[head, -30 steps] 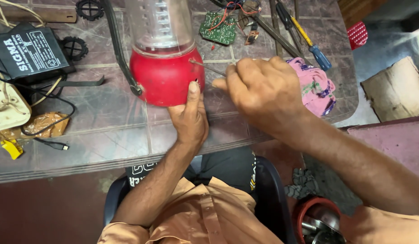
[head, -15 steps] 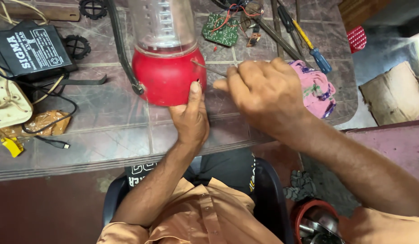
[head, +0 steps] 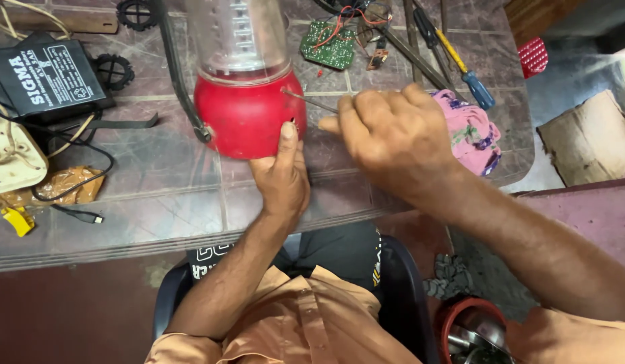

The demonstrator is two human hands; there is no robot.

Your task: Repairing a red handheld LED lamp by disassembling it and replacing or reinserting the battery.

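Lantern: red-based lantern (head: 245, 118) stands on the worktop (head: 157, 168).
Left hand (head: 282, 178): grasping the red base, thumb up.
Right hand (head: 393, 138): clenched on a thin metal tool (head: 309, 101) touching the base.

We record a lantern (head: 243, 101) with a glossy red base and a clear, ribbed upper housing. The table (head: 157, 195) is a mottled maroon-grey stone with pale veining. The battery block (head: 46, 79) is black with white lettering. The circuit board (head: 328, 44) is green, with red and black wires on it. The screwdriver (head: 461, 67) shows a yellow shaft section and a blue handle. The cloth (head: 471, 131) is pink with a green and purple floral print. The plastic casing (head: 10, 162) at the left edge is cream; the clip (head: 15, 219) below it is yellow. The person's shirt (head: 305, 323) is plain pale orange. We see two black gear wheels (head: 114, 70).
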